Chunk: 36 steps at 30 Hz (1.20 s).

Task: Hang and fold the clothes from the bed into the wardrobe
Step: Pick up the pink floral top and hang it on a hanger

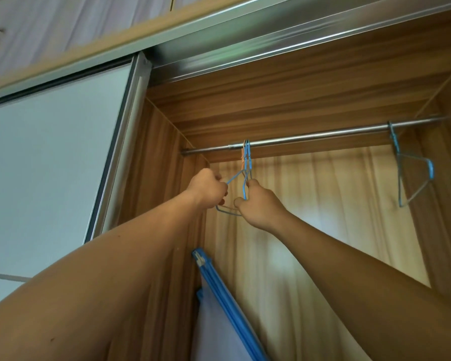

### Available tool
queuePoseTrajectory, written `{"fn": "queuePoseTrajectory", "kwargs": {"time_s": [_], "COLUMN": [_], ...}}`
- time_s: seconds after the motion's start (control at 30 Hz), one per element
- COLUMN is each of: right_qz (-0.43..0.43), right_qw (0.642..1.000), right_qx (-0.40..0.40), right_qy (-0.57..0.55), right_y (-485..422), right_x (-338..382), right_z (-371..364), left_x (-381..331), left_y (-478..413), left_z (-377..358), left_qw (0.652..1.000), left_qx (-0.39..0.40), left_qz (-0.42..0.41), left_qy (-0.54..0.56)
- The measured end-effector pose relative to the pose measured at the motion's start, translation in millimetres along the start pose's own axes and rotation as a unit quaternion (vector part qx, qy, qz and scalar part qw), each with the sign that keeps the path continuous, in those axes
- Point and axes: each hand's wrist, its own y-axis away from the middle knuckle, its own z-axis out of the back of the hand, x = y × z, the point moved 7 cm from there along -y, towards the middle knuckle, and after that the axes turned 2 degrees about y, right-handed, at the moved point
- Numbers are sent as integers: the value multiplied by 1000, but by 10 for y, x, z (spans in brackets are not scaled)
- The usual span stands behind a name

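A metal rail [310,138] runs across the top of the open wooden wardrobe [164,204]. A bunch of thin wire hangers [246,162], blue with one orange, hooks over the rail left of its middle. My left hand [207,188] grips a blue hanger's left arm. My right hand [258,204] pinches the wire of a blue hanger just below the hooks. Both arms reach up to the rail. Another blue wire hanger [414,178] hangs alone near the rail's right end. No clothes are in view.
The white sliding door [50,157] with its metal frame stands at the left. A blue-edged white fabric item [219,308] leans inside the wardrobe at the bottom. The wardrobe's top track [245,48] runs overhead.
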Motion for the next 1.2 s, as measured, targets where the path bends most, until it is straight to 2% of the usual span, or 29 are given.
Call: {"fn": "queuePoseTrajectory", "kwargs": {"time_s": [0.23, 0.33, 0.43, 0.63, 0.8, 0.93, 1.07, 1.2], "right_qz": [-25, -27, -31, -8, 22, 34, 54, 51], "right_qw": [984, 964, 945, 957, 957, 956, 954, 965], "right_qx": [-93, -137, -143, -148, -219, -262, -294, -250], "right_qy": [-151, -228, -293, -247, -186, -127, 3, 57], "right_y": [0, -26, -26, 63, 304, 528, 785, 970], "right_x": [-73, -42, -8, 41, 50, 81, 109, 22], "right_z": [680, 936, 1116, 1395, 1773, 2091, 2339, 2416], "left_x": [-349, -592, -734, -917, -1059, -1079, -972, -707], "left_y": [176, 353, 512, 824, 1063, 1232, 1343, 1570], "left_z": [33, 105, 165, 253, 124, -143, -506, -985], "left_qw": [995, 987, 986, 976, 965, 961, 975, 989], "left_qx": [-5, -38, -45, -46, -42, -28, 20, 125], "left_qz": [-34, -76, -73, -113, -220, -254, -214, -74], "left_qy": [-89, -138, -144, -181, -140, -107, -54, 25]}}
